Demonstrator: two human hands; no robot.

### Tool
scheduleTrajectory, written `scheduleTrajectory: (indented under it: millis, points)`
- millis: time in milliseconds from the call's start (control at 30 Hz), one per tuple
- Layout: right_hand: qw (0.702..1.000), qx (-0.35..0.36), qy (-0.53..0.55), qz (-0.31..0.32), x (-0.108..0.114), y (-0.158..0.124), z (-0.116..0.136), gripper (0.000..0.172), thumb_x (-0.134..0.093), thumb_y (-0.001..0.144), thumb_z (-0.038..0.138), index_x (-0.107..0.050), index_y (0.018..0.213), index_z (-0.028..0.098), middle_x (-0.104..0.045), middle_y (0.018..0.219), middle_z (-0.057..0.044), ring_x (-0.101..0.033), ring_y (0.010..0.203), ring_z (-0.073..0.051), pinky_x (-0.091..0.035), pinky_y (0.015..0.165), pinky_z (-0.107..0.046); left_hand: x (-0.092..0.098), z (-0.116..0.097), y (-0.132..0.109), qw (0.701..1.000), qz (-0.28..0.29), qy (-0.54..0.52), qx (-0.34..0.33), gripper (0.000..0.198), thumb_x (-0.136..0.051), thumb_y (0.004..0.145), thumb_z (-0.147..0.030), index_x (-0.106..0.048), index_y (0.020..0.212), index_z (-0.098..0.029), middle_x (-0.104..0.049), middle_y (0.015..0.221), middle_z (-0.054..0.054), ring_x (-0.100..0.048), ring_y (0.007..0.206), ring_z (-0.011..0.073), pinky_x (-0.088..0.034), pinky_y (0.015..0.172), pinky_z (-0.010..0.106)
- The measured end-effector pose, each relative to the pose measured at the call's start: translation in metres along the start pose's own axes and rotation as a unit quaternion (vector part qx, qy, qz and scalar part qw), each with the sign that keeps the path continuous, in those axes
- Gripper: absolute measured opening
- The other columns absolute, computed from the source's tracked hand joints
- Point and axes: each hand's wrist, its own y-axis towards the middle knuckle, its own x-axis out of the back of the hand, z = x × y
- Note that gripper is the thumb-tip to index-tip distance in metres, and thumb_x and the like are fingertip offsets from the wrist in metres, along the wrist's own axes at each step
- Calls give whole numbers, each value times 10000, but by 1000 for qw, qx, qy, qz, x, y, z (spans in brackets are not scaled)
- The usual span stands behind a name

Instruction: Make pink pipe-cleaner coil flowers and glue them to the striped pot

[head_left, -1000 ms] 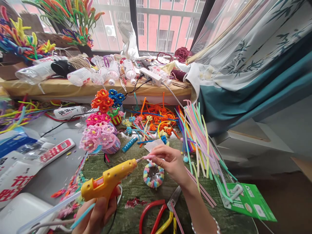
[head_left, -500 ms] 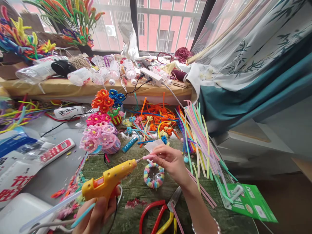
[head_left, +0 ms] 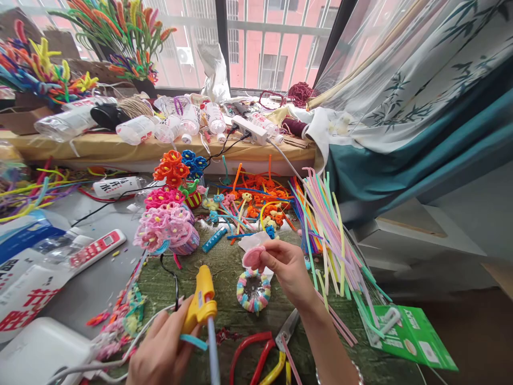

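My left hand (head_left: 162, 342) is wrapped round the handle of a yellow hot glue gun (head_left: 201, 299), with a pale glue stick (head_left: 213, 347) jutting from its back toward me. A strip of light blue pipe cleaner (head_left: 194, 341) shows beside those fingers. Between thumb and fingers, my right hand (head_left: 286, 267) pinches a flat pink pipe-cleaner disc (head_left: 253, 258). Just below the disc sits a small round clear container (head_left: 254, 290), its rim wrapped in pink, yellow and blue pipe cleaner. Scissors (head_left: 286, 331) with red and yellow handles lie near my right forearm.
Pipe-cleaner flower pots (head_left: 170, 222) stand at the back left. A bundle of pastel pipe cleaners (head_left: 326, 235) lies to the right, by a green package (head_left: 417, 334). A blue lighter (head_left: 214, 239) rests mid-table. Plastic bottles (head_left: 136, 128) and a power strip (head_left: 249, 128) line the windowsill.
The glue gun has moved away from the pink piece and swung round, its back end now facing me. My right hand has turned the pink disc so its flat face shows.
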Motion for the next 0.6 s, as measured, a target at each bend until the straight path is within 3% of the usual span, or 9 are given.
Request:
scheduleTrajectory:
  millis: [67,133,267,333,400,467,533,600]
  points:
    - [1000,-1,-10,-5,-2,-1,1,231,-860,751,382,-762,810,181,-770,717,-24,-679,567,-146,-570,563,-254,-16,3,-14,995,37,80,-52,383,-455,1005,-356,-684,1201,-120,-746,755,47,-728,747,192,-572,644,211]
    - [1000,2,-19,-6,-3,-1,2,233,-859,751,388,-757,805,184,-766,710,-19,-674,559,-142,-569,561,-253,-31,1,-26,988,67,123,-64,359,-452,999,-235,-627,1281,-98,-725,759,39,-711,775,199,-569,661,225]
    - [999,-1,-35,1,-3,-1,4,225,-851,761,384,-755,808,185,-764,711,-19,-684,571,-154,-572,559,-261,-40,-4,-34,982,121,137,-42,414,-516,960,-224,-561,1367,-162,-727,1008,76,-699,934,229,-589,761,280]
    - [999,-4,-35,9,-3,-2,5,199,-844,773,363,-758,812,188,-767,717,-18,-696,587,-154,-572,560,-251,-33,0,-31,984,129,115,-40,464,-571,934,-284,-540,1384,-177,-695,1149,111,-688,1032,257,-598,795,308]
    - [999,-5,-37,15,-4,-2,5,169,-835,787,342,-760,819,194,-774,736,-17,-708,608,-154,-576,575,-244,-18,6,-23,990,122,61,-42,460,-600,919,-365,-560,1349,-209,-694,1158,100,-698,1034,256,-602,778,292]
    - [998,-4,-53,22,-4,-3,5,158,-827,797,336,-759,832,197,-786,777,-26,-721,642,-164,-587,610,-255,1,11,-11,992,118,-20,-34,359,-593,923,-428,-608,1246,-272,-725,1076,46,-722,955,225,-593,764,258]
    - [996,2,-82,28,-5,-4,5,166,-820,804,346,-757,846,198,-792,814,-36,-733,686,-180,-597,645,-274,19,9,6,990,107,-91,-22,191,-528,965,-362,-635,1106,-291,-740,947,-1,-735,829,176,-569,692,200]
    - [992,15,-118,35,-5,-5,4,169,-808,818,356,-757,858,200,-788,833,-39,-738,717,-188,-601,659,-283,33,-1,25,991,50,-125,8,145,-500,976,-328,-628,1017,-273,-731,810,-25,-704,661,148,-534,607,182]
